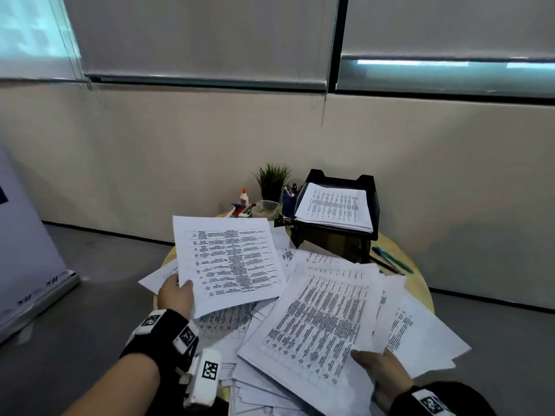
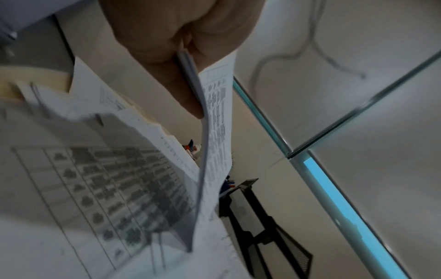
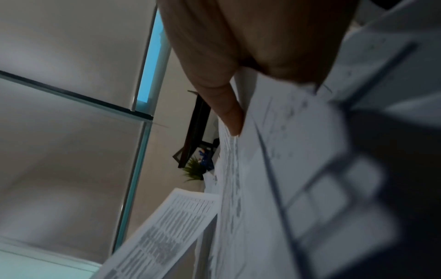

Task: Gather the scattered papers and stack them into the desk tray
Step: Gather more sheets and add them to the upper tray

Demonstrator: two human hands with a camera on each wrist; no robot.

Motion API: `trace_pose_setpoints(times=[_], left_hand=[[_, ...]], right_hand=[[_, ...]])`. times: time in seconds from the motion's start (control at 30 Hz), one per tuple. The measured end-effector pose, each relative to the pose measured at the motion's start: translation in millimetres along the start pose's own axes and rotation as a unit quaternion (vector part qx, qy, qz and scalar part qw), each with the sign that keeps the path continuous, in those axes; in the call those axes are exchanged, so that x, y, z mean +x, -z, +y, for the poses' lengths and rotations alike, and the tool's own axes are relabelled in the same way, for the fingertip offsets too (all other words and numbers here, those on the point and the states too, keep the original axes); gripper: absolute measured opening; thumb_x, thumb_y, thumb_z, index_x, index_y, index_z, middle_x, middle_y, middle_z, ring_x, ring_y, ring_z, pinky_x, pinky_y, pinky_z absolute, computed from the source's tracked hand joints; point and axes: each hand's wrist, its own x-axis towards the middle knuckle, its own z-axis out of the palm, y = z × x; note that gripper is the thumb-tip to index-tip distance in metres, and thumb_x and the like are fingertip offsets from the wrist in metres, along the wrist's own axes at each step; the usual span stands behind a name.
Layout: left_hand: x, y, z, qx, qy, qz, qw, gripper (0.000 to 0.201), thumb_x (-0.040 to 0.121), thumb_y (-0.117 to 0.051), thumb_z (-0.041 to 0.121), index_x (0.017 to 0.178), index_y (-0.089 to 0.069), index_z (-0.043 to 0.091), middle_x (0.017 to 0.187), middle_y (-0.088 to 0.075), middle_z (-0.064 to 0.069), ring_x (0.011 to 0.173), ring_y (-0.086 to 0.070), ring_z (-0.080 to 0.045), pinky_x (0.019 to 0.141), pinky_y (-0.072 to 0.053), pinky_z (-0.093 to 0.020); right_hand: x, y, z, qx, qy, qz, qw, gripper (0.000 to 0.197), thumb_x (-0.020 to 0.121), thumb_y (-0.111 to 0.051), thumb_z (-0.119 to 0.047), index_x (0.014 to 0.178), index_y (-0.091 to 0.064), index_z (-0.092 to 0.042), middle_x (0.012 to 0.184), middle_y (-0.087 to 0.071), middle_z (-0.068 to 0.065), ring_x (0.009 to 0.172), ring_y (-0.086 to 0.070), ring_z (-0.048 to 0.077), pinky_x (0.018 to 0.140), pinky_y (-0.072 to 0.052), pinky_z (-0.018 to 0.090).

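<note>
Round table (image 1: 419, 291) mostly buried under scattered papers (image 1: 414, 328); near edge cut off by frame. Desk tray (image 1: 371, 205) at far side, printed stack inside, its lower tier hard to make out. My left hand (image 1: 175, 297) pinches raised sheet (image 1: 228, 262) at bottom corner. My right hand (image 1: 381, 373) grips thick bundle (image 1: 315, 322), fingers hidden beneath. Pens (image 1: 390, 259) beside tray. Wrist views blurred.

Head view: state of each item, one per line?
Left hand: pinches a printed white sheet, lifted.
Right hand: grips a second printed sheet at its near edge.
Black mesh desk tray: holds a paper stack.
Scattered loose papers: spread on the round wooden table.
</note>
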Motion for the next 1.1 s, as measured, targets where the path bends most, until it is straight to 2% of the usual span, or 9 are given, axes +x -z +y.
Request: trace_pose_setpoints(times=[0.2, 0.33, 0.57, 0.7, 0.8, 0.87, 0.93, 1.03, 1.1], left_hand=[[-32.0, -10.8, 19.7, -0.052, 0.019, 0.024, 0.998, 0.029, 0.095, -0.042, 0.003, 0.120, -0.054, -0.006, 0.121, -0.058, -0.024, 0.107, -0.054, -0.040, 0.077, -0.038, -0.036], [-36.5, -19.9, 32.3, -0.054, 0.025, 0.017, 0.998, 0.030, 0.095, -0.043, 0.005, 0.121, -0.054, -0.004, 0.123, -0.057, -0.023, 0.108, -0.053, -0.038, 0.077, -0.035, -0.032], [-55.9, -42.3, 40.7, -0.065, 0.057, -0.013, 0.996, 0.026, 0.094, -0.044, 0.005, 0.112, -0.055, -0.010, 0.111, -0.059, -0.024, 0.093, -0.054, -0.035, 0.074, -0.033, -0.030], [-80.8, -65.4, 25.5, -0.084, 0.106, -0.103, 0.985, 0.019, 0.092, -0.046, 0.002, 0.103, -0.059, -0.006, 0.093, -0.062, -0.024, 0.072, -0.053, -0.027, 0.067, -0.039, -0.030], [-87.7, -87.6, -0.3, -0.091, 0.163, -0.164, 0.969, 0.006, 0.081, -0.057, 0.006, 0.081, -0.057, 0.000, 0.090, -0.064, -0.021, 0.077, -0.061, -0.032, 0.073, -0.048, -0.038], [-95.0, -96.8, -11.6, -0.064, 0.193, -0.197, 0.959, 0.015, 0.071, -0.061, 0.010, 0.082, -0.058, 0.000, 0.096, -0.067, -0.027, 0.084, -0.066, -0.039, 0.077, -0.055, -0.052], [-112.5, -95.7, -7.1, -0.088, 0.230, -0.233, 0.941, 0.011, 0.079, -0.056, -0.003, 0.090, -0.057, -0.005, 0.077, -0.068, -0.028, 0.066, -0.067, -0.036, 0.059, -0.058, -0.050], [-128.1, -94.0, -1.3, 0.009, 0.282, -0.366, 0.887, 0.004, 0.083, -0.060, 0.001, 0.085, -0.057, 0.000, 0.060, -0.068, -0.017, 0.051, -0.063, -0.026, 0.050, -0.054, -0.031], [-126.1, -88.2, 2.8, 0.091, 0.280, -0.470, 0.832, 0.015, 0.086, -0.063, 0.015, 0.077, -0.061, 0.004, 0.060, -0.070, -0.009, 0.052, -0.067, -0.018, 0.048, -0.053, -0.024]], right_hand=[[4.1, -3.7, 7.8, -0.039, -0.048, -0.033, 0.998, 0.037, 0.087, -0.054, 0.013, 0.114, -0.043, -0.008, 0.097, -0.053, 0.014, 0.100, -0.049, 0.041, 0.091, -0.038, 0.048], [6.4, 0.2, 7.6, -0.022, -0.037, -0.023, 0.999, 0.057, 0.087, -0.056, 0.012, 0.136, -0.037, -0.010, 0.103, -0.051, 0.014, 0.105, -0.046, 0.043, 0.105, -0.033, 0.057], [3.6, -2.2, 9.1, 0.005, -0.015, -0.013, 1.000, 0.056, 0.085, -0.059, 0.011, 0.135, -0.040, -0.006, 0.109, -0.058, 0.019, 0.105, -0.053, 0.048, 0.097, -0.040, 0.061], [1.6, -7.0, 6.8, 0.080, -0.004, -0.003, 0.997, 0.053, 0.091, -0.058, 0.000, 0.140, -0.038, -0.003, 0.125, -0.057, 0.019, 0.108, -0.056, 0.043, 0.094, -0.046, 0.052], [1.4, -6.1, 2.9, 0.119, -0.016, -0.002, 0.993, 0.068, 0.094, -0.058, -0.020, 0.149, -0.022, -0.004, 0.155, -0.026, 0.008, 0.140, -0.030, 0.031, 0.112, -0.028, 0.046], [2.4, -6.0, 3.6, 0.135, -0.029, -0.021, 0.990, 0.081, 0.086, -0.065, -0.037, 0.150, -0.024, -0.009, 0.158, -0.019, -0.001, 0.145, -0.021, 0.023, 0.112, -0.025, 0.039], [4.9, -4.8, 4.9, 0.124, -0.025, -0.034, 0.991, 0.098, 0.069, -0.079, -0.045, 0.148, -0.030, -0.011, 0.157, -0.023, -0.002, 0.144, -0.023, 0.022, 0.114, -0.023, 0.041], [8.2, -2.6, 6.6, 0.077, -0.010, -0.024, 0.997, 0.090, 0.076, -0.078, -0.027, 0.148, -0.028, -0.005, 0.154, -0.030, 0.005, 0.142, -0.029, 0.026, 0.113, -0.026, 0.045], [15.2, -0.4, 8.7, 0.052, 0.002, 0.000, 0.999, 0.075, 0.081, -0.072, -0.008, 0.145, -0.032, -0.002, 0.141, -0.047, 0.017, 0.127, -0.047, 0.037, 0.100, -0.039, 0.049]])
